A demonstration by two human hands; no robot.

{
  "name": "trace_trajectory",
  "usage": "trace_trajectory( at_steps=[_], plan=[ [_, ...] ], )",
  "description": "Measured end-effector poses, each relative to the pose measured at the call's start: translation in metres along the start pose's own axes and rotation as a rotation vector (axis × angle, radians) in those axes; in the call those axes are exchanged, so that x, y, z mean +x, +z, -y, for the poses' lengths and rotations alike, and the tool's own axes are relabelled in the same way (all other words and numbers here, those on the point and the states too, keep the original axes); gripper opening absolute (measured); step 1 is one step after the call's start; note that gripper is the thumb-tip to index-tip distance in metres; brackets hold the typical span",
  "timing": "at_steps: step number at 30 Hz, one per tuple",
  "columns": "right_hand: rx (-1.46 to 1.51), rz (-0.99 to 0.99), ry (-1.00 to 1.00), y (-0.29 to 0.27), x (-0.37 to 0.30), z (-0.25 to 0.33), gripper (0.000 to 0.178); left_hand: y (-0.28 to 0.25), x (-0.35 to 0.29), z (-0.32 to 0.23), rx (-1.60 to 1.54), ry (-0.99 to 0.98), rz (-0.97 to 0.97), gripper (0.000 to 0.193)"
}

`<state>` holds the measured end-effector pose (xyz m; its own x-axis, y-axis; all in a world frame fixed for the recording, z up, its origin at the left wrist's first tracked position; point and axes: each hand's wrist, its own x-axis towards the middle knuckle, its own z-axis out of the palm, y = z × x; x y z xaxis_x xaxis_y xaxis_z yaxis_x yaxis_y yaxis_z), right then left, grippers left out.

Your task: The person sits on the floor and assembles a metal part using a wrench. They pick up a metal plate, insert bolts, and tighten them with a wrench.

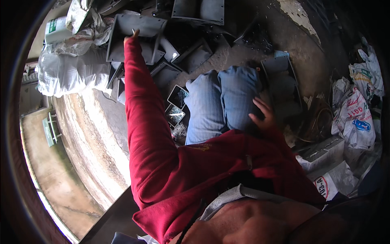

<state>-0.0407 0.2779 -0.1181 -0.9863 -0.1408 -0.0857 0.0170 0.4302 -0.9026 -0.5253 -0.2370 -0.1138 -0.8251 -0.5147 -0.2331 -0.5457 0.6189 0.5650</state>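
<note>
My left arm stretches far forward and left, its red sleeve reaching a dark grey trough-shaped part point(143, 27) on a pile. My left hand point(131, 38) looks small there, its fingers partly hidden and drawn together by a small bright sliver; what they hold is too small to make out. My right hand point(264, 115) rests against my right knee with its fingers apart, holding nothing. Between my knees and left arm sit two small dark trays with pale rims; the upper tray point(177, 96) and the lower tray point(175, 115) hold small shiny pieces.
More grey parts point(199, 10) lie heaped ahead. Another long grey part point(282, 83) stands right of my knees. White plastic-wrapped bundles point(73, 71) are stacked at left. Printed white sacks point(355, 116) and a grey block point(323, 153) lie at right.
</note>
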Motion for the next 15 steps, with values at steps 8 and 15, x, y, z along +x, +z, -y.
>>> trace_trajectory(
  at_steps=[8,15],
  plan=[
    [1.149,0.282,0.840,-0.034,0.008,-0.004,0.053,0.089,0.008,0.045,-0.324,-0.249,0.121,0.072],
    [-0.144,-0.078,0.207,-0.017,-0.007,-0.024,0.092,0.079,-0.020,0.087,-0.638,-0.271,0.038,0.075]
  ],
)
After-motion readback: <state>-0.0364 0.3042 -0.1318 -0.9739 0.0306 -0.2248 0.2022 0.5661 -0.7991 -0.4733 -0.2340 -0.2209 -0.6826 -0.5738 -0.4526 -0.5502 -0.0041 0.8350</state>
